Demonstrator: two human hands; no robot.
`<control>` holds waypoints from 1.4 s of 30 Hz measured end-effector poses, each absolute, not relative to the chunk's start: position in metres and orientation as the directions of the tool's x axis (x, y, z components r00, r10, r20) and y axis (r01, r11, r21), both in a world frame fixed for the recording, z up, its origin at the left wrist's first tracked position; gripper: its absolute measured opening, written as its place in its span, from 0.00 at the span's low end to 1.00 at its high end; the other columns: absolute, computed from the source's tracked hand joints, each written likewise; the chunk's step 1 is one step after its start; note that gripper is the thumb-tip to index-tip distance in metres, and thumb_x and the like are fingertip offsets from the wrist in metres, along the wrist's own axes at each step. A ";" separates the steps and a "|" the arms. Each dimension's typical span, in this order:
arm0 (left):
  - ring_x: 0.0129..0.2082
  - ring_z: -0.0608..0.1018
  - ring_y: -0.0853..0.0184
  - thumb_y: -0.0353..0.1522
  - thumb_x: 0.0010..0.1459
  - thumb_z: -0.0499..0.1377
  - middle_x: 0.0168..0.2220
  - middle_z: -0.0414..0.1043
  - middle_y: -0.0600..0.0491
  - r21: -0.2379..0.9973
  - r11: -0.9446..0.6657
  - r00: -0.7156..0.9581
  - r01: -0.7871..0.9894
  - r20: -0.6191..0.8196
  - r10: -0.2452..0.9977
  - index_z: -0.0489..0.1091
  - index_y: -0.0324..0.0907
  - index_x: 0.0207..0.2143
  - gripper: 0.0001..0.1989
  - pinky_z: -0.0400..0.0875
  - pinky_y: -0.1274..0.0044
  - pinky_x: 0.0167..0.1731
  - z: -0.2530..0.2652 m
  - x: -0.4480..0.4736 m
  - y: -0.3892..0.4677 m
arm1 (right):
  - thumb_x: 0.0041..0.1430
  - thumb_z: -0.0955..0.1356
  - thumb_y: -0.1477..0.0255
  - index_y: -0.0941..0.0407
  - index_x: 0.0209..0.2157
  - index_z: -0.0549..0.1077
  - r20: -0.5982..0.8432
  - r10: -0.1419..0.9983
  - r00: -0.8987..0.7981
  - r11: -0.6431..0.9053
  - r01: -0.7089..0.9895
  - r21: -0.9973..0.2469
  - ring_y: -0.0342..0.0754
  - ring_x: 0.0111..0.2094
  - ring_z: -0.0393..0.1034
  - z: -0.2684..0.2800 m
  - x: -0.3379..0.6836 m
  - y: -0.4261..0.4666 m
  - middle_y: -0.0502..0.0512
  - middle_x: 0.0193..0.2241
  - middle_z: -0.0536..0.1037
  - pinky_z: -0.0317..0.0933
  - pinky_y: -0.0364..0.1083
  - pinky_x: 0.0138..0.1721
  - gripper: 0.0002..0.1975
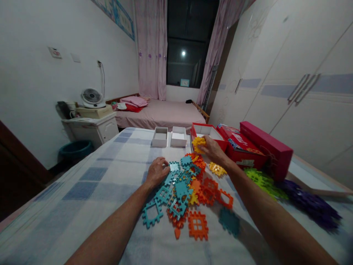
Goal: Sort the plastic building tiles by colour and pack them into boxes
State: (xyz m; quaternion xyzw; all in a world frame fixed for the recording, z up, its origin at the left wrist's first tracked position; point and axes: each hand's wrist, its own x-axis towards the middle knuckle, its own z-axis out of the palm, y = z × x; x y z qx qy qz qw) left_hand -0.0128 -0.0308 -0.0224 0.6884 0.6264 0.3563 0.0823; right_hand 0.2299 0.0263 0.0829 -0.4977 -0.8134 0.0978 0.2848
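In my right hand I grip several yellow building tiles with notched edges, held up at the near edge of the red box. My left hand rests at the left side of the pile, fingers loosely bent and apart, their tips beside a teal building tile. Between my arms lies a loose heap of teal, orange and yellow tiles, some with window-like openings. An orange window tile and a dark teal tile lie nearest me. Another yellow tile sits below my right wrist.
Two small white boxes stand beyond the pile, beside an open red box. To the right are a red printed box, a long crimson box, green tiles and purple tiles. A checked cloth covers the table.
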 end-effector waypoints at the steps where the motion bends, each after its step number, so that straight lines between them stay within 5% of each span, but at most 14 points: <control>1: 0.51 0.72 0.60 0.31 0.49 0.55 0.47 0.71 0.45 0.562 -0.203 -0.039 0.802 0.387 0.921 0.73 0.41 0.31 0.08 0.62 0.69 0.54 -0.022 -0.013 -0.031 | 0.57 0.62 0.72 0.59 0.43 0.63 0.400 0.863 -0.308 0.453 0.822 -0.345 0.48 0.38 0.65 0.084 0.243 0.025 0.59 0.40 0.71 0.58 0.44 0.39 0.12; 6: 0.50 0.72 0.59 0.30 0.49 0.55 0.47 0.72 0.45 0.572 -0.206 -0.042 0.794 0.390 0.920 0.73 0.42 0.30 0.08 0.63 0.69 0.54 -0.022 -0.013 -0.030 | 0.60 0.58 0.78 0.60 0.51 0.63 0.381 0.885 -0.267 0.277 0.960 0.029 0.53 0.46 0.63 0.066 0.287 0.018 0.65 0.46 0.68 0.57 0.47 0.42 0.17; 9: 0.50 0.72 0.60 0.30 0.48 0.55 0.46 0.72 0.47 0.570 -0.208 -0.044 0.795 0.396 0.917 0.72 0.43 0.29 0.07 0.63 0.68 0.53 -0.022 -0.014 -0.031 | 0.62 0.57 0.76 0.57 0.55 0.63 0.279 0.920 -0.276 0.256 0.961 0.107 0.56 0.47 0.62 0.043 0.295 0.014 0.66 0.49 0.67 0.57 0.50 0.42 0.20; 14: 0.49 0.72 0.61 0.30 0.48 0.55 0.46 0.72 0.48 0.572 -0.208 -0.047 0.793 0.397 0.916 0.71 0.43 0.27 0.05 0.63 0.69 0.53 -0.021 -0.014 -0.031 | 0.59 0.61 0.73 0.55 0.56 0.64 0.162 0.934 -0.318 0.313 0.948 0.055 0.56 0.52 0.60 0.024 0.300 0.011 0.64 0.54 0.65 0.56 0.53 0.46 0.22; 18: 0.46 0.73 0.62 0.29 0.48 0.54 0.41 0.74 0.50 0.588 -0.201 -0.061 0.783 0.394 0.917 0.69 0.44 0.25 0.05 0.64 0.69 0.52 -0.020 -0.014 -0.032 | 0.55 0.63 0.73 0.58 0.57 0.62 0.209 0.888 -0.411 0.422 0.907 -0.010 0.55 0.57 0.55 0.032 0.288 0.002 0.65 0.56 0.63 0.52 0.54 0.52 0.27; 25: 0.45 0.74 0.62 0.30 0.50 0.53 0.41 0.74 0.48 0.632 -0.184 -0.089 0.753 0.375 0.923 0.71 0.42 0.27 0.07 0.65 0.70 0.50 -0.015 -0.013 -0.032 | 0.60 0.63 0.70 0.57 0.48 0.71 0.191 0.843 -0.504 0.524 0.849 -0.070 0.54 0.47 0.63 0.028 0.223 -0.043 0.62 0.44 0.73 0.55 0.52 0.49 0.16; 30: 0.40 0.76 0.65 0.32 0.53 0.51 0.38 0.75 0.50 0.681 -0.157 -0.127 0.715 0.347 0.929 0.72 0.42 0.31 0.10 0.69 0.73 0.45 -0.014 -0.015 -0.031 | 0.63 0.61 0.70 0.54 0.52 0.68 0.255 0.740 -0.623 0.670 0.716 -0.196 0.50 0.49 0.63 0.021 0.201 -0.047 0.59 0.47 0.72 0.56 0.49 0.49 0.17; 37: 0.39 0.76 0.65 0.33 0.54 0.51 0.37 0.75 0.49 0.714 -0.144 -0.158 0.685 0.338 0.928 0.72 0.41 0.32 0.11 0.69 0.73 0.44 -0.015 -0.016 -0.030 | 0.60 0.63 0.68 0.56 0.52 0.67 0.239 0.908 -0.345 0.378 0.919 -0.113 0.57 0.52 0.61 0.033 0.217 -0.004 0.63 0.50 0.71 0.55 0.52 0.48 0.19; 42: 0.39 0.76 0.64 0.34 0.54 0.52 0.38 0.75 0.47 0.721 -0.193 -0.130 0.665 0.367 0.921 0.73 0.40 0.30 0.11 0.69 0.71 0.44 -0.014 -0.015 -0.031 | 0.60 0.62 0.69 0.56 0.46 0.72 0.203 0.916 -0.347 0.378 0.915 -0.144 0.54 0.49 0.64 0.024 0.211 0.008 0.62 0.48 0.73 0.56 0.50 0.45 0.14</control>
